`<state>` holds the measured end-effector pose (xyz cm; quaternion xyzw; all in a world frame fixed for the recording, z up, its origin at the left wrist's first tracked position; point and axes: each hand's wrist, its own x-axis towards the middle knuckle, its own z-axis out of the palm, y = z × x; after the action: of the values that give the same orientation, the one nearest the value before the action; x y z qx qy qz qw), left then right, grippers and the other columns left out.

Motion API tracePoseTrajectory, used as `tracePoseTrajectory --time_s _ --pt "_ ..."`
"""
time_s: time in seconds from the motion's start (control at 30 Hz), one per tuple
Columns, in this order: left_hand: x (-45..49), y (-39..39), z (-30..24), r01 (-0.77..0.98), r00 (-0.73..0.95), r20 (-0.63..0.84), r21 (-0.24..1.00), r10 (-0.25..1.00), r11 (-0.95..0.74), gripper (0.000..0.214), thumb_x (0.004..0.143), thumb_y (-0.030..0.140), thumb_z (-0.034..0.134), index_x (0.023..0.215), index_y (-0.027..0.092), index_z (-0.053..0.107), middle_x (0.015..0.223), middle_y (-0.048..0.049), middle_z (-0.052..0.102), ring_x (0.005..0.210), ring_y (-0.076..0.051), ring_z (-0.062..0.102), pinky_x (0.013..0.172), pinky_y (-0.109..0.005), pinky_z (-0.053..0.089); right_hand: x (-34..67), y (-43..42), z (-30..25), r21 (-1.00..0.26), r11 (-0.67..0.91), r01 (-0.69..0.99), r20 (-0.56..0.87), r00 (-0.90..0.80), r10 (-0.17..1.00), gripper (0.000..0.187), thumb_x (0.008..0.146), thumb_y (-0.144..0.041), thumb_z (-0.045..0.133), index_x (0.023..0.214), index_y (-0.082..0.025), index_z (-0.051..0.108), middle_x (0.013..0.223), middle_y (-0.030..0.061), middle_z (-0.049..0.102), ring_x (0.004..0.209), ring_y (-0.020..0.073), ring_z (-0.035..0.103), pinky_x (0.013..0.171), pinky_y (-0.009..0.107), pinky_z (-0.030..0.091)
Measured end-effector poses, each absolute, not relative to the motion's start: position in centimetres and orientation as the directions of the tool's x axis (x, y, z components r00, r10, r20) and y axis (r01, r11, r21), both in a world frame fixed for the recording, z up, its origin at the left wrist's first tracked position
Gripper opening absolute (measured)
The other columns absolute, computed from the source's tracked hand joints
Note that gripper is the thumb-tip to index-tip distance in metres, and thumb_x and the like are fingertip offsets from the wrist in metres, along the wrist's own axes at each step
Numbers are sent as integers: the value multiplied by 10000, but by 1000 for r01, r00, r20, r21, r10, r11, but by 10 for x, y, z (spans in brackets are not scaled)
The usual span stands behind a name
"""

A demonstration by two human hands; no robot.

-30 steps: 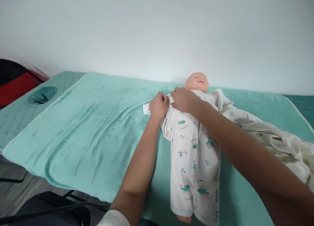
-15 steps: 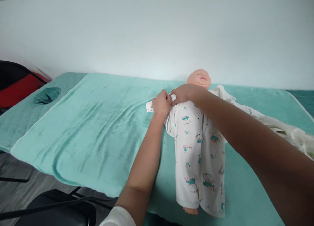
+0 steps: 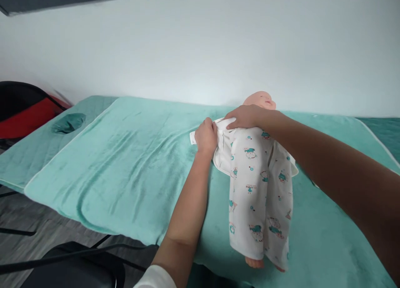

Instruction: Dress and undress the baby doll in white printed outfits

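Note:
A baby doll (image 3: 261,100) lies on a teal towel (image 3: 125,163), dressed in a white printed romper (image 3: 259,188). My left hand (image 3: 206,136) is closed on the romper's edge at the doll's shoulder side. My right hand (image 3: 245,117) lies over the doll's chest near the neckline, its fingers curled onto the cloth next to my left hand. The doll's body is tipped up on its side, its bare feet (image 3: 254,262) showing below the romper legs.
The towel covers a padded table against a white wall. A face hole (image 3: 68,123) sits at the table's left end. A red and black chair (image 3: 21,113) stands far left. A black stool (image 3: 78,267) is below the table's front edge.
The doll has been rolled from flat on its back toward its side. Both hands stayed at the shoulder area. The loose white cloth at the right has gone out of view.

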<state>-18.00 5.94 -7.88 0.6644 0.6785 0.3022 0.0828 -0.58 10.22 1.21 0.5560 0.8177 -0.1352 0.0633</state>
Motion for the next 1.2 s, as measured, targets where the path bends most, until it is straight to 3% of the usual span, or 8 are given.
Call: tracePoseTrajectory --time_s 0.37,0.7,0.83,0.93,1.03,1.2 --pt "-196 49 -88 885 -229 103 437 968 163 171 1034 337 379 1054 247 523 1095 -89 731 1059 -231 675 773 -312 410 27 86 44 -62 297 953 -200 -303 932 491 850 -590 628 1277 -356 689 1160 58 724 981 318 655 815 426 477" --pt "-193 48 -86 871 -205 119 476 971 126 166 986 316 494 1117 235 555 1199 -98 714 1168 -263 652 919 -359 478 34 83 45 -127 249 960 -154 -267 951 542 838 -616 646 1315 -359 653 1079 42 729 884 282 658 794 400 461" --pt "-192 46 -84 783 -289 146 605 946 146 409 933 323 592 1307 201 485 1328 -133 655 1232 -270 634 988 -378 494 29 84 36 -184 297 937 -162 -327 931 515 862 -574 626 1316 -331 650 1141 43 726 975 290 659 817 389 467" --pt "-191 44 -83 746 -350 217 652 911 131 648 923 304 579 1504 191 315 1452 -160 556 1272 -264 604 995 -373 515 19 85 26 -206 317 926 -180 -354 918 519 878 -561 605 1339 -324 631 1212 51 714 1055 308 651 850 402 474" --pt "-187 40 -80 840 -308 324 534 895 96 671 929 220 491 1567 218 283 1467 -152 533 1327 -288 542 1073 -427 481 6 85 17 -182 325 928 -205 -359 910 518 897 -550 576 1366 -334 609 1282 53 694 1087 323 649 866 426 486" --pt "-176 33 -77 954 -26 358 289 933 -85 698 922 137 401 1592 291 285 1479 -112 532 1382 -278 470 1238 -577 281 -7 80 7 -176 366 914 -184 -396 900 482 922 -456 552 1354 -257 625 1349 90 667 1156 332 636 931 445 499"
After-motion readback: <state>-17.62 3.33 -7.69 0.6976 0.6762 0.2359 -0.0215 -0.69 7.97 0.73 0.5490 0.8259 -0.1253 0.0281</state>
